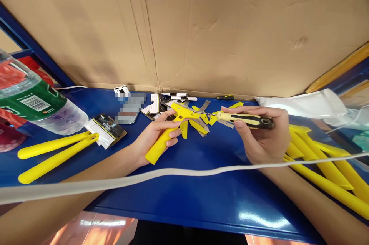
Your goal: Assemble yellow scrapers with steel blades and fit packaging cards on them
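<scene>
My left hand [161, 131] is closed round a yellow plastic scraper handle [158, 147], its head tilted up and to the right. In my right hand [265, 133] is a screwdriver [245, 119] with a cream and black grip, held nearly level. Its shaft points left and meets the head of the scraper handle; the exact contact is too small to make out. Behind and below the tip lie several yellow plastic pieces [198, 125] and metal blades [205, 105] in a loose pile on the blue table [196, 191].
On the left stand a water bottle [37, 99], two yellow handles [54, 156] and a black-and-white card [106, 129]. More yellow handles [325, 164] lie right, below a white plastic bag [302, 103]. A small screwdriver [225, 97] rests by the cardboard wall [201, 33]. A white cord [184, 172] crosses in front.
</scene>
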Available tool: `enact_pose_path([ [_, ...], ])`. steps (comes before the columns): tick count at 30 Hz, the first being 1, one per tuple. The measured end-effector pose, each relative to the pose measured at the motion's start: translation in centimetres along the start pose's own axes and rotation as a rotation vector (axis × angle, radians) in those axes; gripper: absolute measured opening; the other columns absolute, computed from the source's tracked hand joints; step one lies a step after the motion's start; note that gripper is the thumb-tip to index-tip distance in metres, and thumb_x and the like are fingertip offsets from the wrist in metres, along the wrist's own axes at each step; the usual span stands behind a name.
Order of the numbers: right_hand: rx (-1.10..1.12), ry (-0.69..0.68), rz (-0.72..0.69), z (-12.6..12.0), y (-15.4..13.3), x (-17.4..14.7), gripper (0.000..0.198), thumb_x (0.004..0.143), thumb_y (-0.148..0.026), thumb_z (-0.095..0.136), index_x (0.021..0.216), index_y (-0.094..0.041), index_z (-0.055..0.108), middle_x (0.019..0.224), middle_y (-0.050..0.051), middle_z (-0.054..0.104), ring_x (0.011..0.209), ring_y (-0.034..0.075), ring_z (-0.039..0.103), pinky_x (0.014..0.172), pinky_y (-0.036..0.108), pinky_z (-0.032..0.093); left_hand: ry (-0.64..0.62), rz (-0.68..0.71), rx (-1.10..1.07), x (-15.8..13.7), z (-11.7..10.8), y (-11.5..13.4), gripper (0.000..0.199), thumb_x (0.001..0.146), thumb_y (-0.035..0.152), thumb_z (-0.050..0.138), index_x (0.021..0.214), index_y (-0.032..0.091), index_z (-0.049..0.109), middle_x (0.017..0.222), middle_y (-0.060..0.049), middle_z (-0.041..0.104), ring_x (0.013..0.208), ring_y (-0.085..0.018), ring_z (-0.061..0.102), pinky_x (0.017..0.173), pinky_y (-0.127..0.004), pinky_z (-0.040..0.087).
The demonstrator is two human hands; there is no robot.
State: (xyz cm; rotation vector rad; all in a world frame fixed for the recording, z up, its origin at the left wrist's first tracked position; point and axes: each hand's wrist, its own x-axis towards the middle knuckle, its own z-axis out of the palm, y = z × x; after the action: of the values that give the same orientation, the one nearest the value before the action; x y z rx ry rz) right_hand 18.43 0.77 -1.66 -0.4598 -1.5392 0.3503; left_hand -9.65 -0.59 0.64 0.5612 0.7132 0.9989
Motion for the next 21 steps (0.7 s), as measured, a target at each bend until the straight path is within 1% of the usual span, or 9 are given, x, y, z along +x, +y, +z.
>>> enact_pose_path([
  [7,-0.014,-0.005,0.036,0.11,-0.07,-0.35,0.042,0.096,-0.002,0.085,0.125,-0.027,0.066,0.120,0.006,0.087,0.118,0.029,0.090,0.098,0.045,0.077,-0.015,0.011,0.004,0.17,-0.13,-0.10,0.056,0.086,0.004,0.088,0.132,0.023,0.063,0.125,-0.009,0.078,0.056,-0.003,0.056,0.043,-0.016,0.045],
  [11,-0.012,-0.001,0.044,0.25,-0.18,-0.34,0.042,0.096,-0.001,0.085,0.124,-0.027,0.066,0.119,0.005,0.087,0.118,0.028,0.090,0.098,0.043,0.076,0.027,0.014,0.014,0.05,0.18,-0.14,0.058,0.083,0.004,0.089,0.130,0.023,0.061,0.118,-0.008,0.078,0.055,-0.004,0.054,0.042,-0.016,0.042],
  [15,-0.020,0.000,0.023,0.31,-0.17,-0.24,0.042,0.095,-0.001,0.085,0.123,-0.026,0.067,0.118,0.005,0.087,0.117,0.027,0.090,0.101,0.044,0.075,0.042,0.013,0.018,-0.03,0.39,-0.17,0.060,0.082,0.004,0.088,0.132,0.023,0.060,0.115,-0.008,0.077,0.054,-0.004,0.054,0.042,-0.016,0.039],
  [21,-0.034,0.003,0.031,0.28,-0.23,-0.27,0.041,0.095,-0.004,0.087,0.123,-0.027,0.067,0.117,0.006,0.088,0.115,0.030,0.091,0.097,0.047,0.076,0.035,0.022,0.012,-0.04,0.29,-0.17,0.061,0.082,0.003,0.088,0.131,0.024,0.059,0.099,-0.001,0.072,0.055,-0.006,0.054,0.042,-0.017,0.037],
])
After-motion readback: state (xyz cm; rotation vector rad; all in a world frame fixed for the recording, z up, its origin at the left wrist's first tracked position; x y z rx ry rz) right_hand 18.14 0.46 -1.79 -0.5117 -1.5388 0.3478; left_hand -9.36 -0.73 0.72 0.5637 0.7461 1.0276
